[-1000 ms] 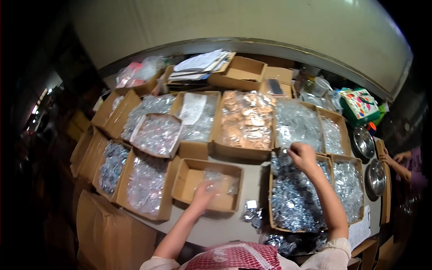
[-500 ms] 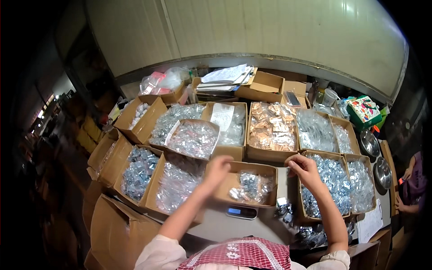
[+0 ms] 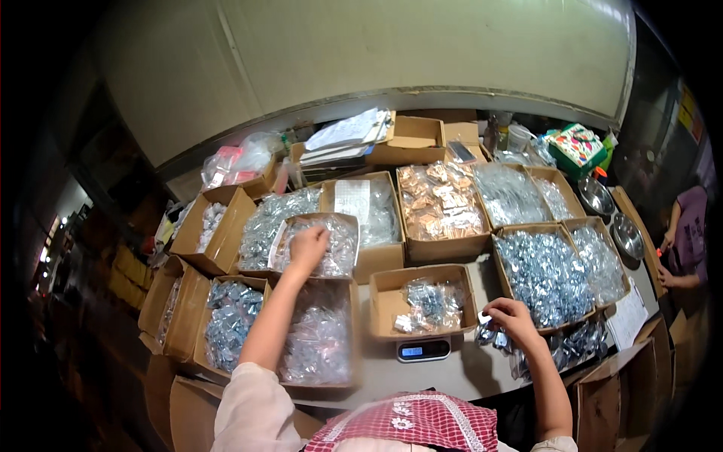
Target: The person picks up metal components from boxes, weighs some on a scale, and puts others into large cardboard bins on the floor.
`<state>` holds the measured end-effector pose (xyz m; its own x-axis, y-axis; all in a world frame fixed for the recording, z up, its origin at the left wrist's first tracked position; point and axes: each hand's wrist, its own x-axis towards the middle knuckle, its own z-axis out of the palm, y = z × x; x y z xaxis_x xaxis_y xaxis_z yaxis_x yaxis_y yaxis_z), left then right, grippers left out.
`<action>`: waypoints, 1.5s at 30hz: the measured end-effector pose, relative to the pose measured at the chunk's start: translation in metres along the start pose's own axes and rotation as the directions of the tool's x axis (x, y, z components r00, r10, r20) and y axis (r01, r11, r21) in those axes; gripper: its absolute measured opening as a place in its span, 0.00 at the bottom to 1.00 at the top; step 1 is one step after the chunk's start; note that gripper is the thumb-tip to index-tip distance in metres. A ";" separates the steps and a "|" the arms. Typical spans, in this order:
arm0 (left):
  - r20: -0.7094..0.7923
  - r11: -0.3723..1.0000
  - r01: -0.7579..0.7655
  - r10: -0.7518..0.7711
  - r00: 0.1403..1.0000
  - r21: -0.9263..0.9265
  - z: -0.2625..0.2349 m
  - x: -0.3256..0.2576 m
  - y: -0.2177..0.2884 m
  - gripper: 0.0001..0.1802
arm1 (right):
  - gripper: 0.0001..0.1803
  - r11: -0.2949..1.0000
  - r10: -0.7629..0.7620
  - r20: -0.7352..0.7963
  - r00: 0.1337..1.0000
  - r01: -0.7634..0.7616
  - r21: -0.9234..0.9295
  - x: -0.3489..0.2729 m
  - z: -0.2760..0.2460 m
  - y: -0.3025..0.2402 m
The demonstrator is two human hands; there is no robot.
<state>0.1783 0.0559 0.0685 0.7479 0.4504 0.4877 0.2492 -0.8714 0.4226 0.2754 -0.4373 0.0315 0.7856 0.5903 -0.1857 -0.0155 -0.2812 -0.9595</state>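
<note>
My left hand (image 3: 309,247) reaches into a shallow white-edged box (image 3: 281,264) of small clear bags (image 3: 339,239). Its fingers are curled closed, and whatever they grip is hidden. At the right, my right hand (image 3: 514,319) is closed in a pinch on a small whitish piece (image 3: 484,318), just above small bags of dark metal parts (image 3: 493,337) on the table. Between the hands, an open cardboard box (image 3: 382,320) rests on a digital scale (image 3: 423,350) with a lit blue display. Bagged metal parts (image 3: 431,303) fill part of that box.
A box of copper-coloured bagged parts (image 3: 444,203) stands behind the scale. Silver bagged parts (image 3: 542,275) fill a box at right, clear bags (image 3: 320,331) one at left. Metal bowls (image 3: 626,235) sit at the right edge. Another person's arm (image 3: 672,233) shows beyond them.
My left hand has moved left and away, from beside the box on the scale into the white-edged box. My right hand has lowered toward the table bags. The whole view has shifted.
</note>
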 end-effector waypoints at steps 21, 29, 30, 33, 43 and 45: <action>0.744 0.986 0.131 -0.009 0.669 -0.106 -0.047 -0.098 0.003 0.15 | 0.07 0.892 0.152 -0.271 0.950 -0.014 0.452 -0.051 0.069 0.136; 0.449 0.937 -0.068 -0.100 0.888 0.343 0.016 -0.136 -0.055 0.13 | 0.05 0.986 -0.166 -0.490 0.856 0.148 -0.075 -0.044 0.075 0.161; 0.292 0.984 0.063 -0.110 0.950 0.166 0.012 -0.141 -0.060 0.12 | 0.06 0.982 -0.008 -0.457 0.889 0.092 0.164 -0.047 0.078 0.138; 0.223 0.832 0.436 -0.379 0.898 -0.342 -0.007 -0.137 -0.049 0.08 | 0.07 0.910 0.122 -0.387 0.914 0.053 0.412 -0.052 0.077 0.134; 0.626 -0.048 0.730 -0.553 0.549 -0.682 -0.037 -0.137 -0.045 0.05 | 0.07 0.981 0.027 -0.478 0.878 0.069 0.182 -0.047 0.081 0.154; 0.667 -0.158 0.710 -0.526 0.528 -0.686 -0.036 -0.139 -0.045 0.05 | 0.07 0.984 0.004 -0.489 0.872 0.083 0.157 -0.048 0.081 0.157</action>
<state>0.0410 0.0393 0.0094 0.6744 0.5659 -0.4743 0.0696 0.5907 0.8039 0.1850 -0.4481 -0.1278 0.9877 0.1433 -0.0625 -0.0471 -0.1084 -0.9930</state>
